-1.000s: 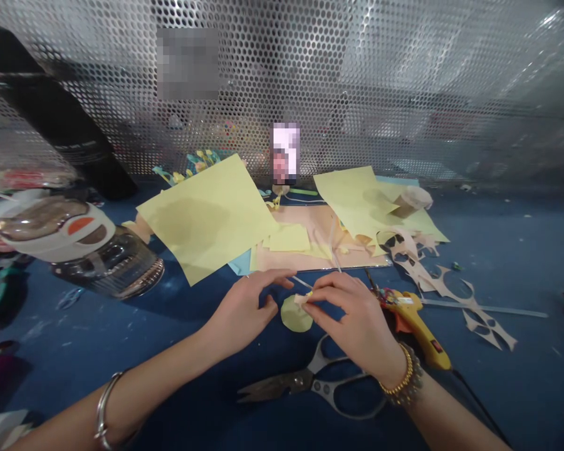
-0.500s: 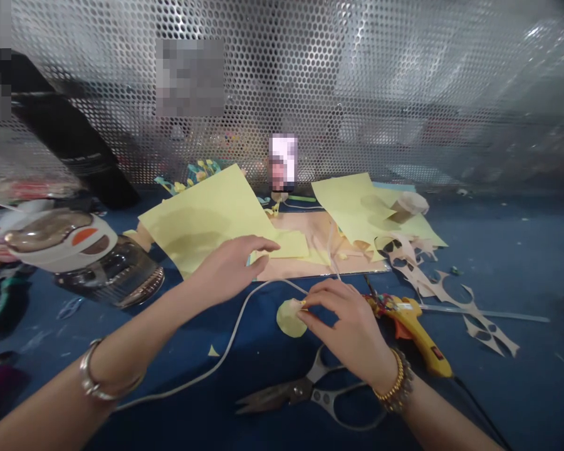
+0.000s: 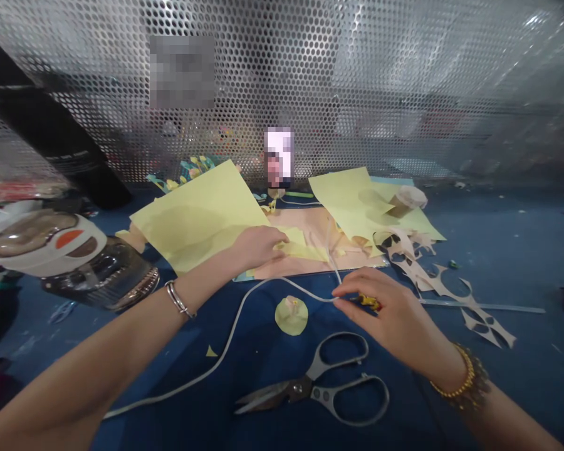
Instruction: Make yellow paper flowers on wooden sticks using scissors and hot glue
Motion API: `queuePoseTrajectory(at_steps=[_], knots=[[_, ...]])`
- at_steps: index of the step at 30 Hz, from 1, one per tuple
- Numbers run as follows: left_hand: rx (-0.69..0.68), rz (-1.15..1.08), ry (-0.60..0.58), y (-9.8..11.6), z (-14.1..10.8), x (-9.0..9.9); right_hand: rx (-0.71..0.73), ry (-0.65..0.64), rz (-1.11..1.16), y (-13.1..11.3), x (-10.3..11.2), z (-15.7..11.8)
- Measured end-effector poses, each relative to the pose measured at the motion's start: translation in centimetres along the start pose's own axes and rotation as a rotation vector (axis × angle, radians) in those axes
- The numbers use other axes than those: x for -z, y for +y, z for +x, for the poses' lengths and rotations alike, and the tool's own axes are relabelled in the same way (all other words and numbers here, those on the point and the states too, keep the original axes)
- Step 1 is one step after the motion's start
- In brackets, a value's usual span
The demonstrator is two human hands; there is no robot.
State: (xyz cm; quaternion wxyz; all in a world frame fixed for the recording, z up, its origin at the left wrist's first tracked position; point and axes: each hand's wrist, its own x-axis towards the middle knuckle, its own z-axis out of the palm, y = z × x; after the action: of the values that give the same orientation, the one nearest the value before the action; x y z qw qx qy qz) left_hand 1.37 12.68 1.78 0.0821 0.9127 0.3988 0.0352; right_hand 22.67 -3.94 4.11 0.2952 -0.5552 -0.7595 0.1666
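My left hand reaches over the peach sheet, its fingertips closed at the edge of the small yellow paper pieces; what they grip, if anything, is hidden. My right hand is over the glue gun, of which only a bit shows between the fingers; thumb and forefinger come together at the white cord. Between the hands a round yellow paper piece with a small pinkish centre lies on the blue table. Grey-handled scissors lie nearer, blades pointing left.
A large yellow sheet lies behind my left forearm. A clear jar and a black object stand left. Cut paper scraps and a clear stick lie right. A phone stands by the perforated metal wall.
My right hand has let go of the round yellow piece and moved right, over the glue gun. My left hand has moved right to the small yellow papers, its fingers closing.
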Motion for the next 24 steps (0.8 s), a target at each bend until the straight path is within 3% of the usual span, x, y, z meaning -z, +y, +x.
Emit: queuePoseTrajectory(at_steps=[6,14,18,21,24], knots=[[-0.011,-0.004,-0.015,-0.2,0.0,0.0,0.064,-0.184,-0.181,1.1,0.5,1.0],[-0.014,-0.12,0.06,0.2,-1.0,0.9,0.144,-0.191,-0.232,0.2,1.5,3.1],[-0.011,-0.269,0.076,2.1,-4.0,3.3,0.15,-0.157,-0.191,-0.1,1.8,3.2],[-0.103,-0.615,-0.051,3.3,-7.1,5.2,0.129,-0.109,-0.164,0.2,2.4,2.7],[-0.054,-0.583,-0.05,2.7,-9.1,5.9,0.077,-0.029,-0.201,1.0,3.5,2.2]])
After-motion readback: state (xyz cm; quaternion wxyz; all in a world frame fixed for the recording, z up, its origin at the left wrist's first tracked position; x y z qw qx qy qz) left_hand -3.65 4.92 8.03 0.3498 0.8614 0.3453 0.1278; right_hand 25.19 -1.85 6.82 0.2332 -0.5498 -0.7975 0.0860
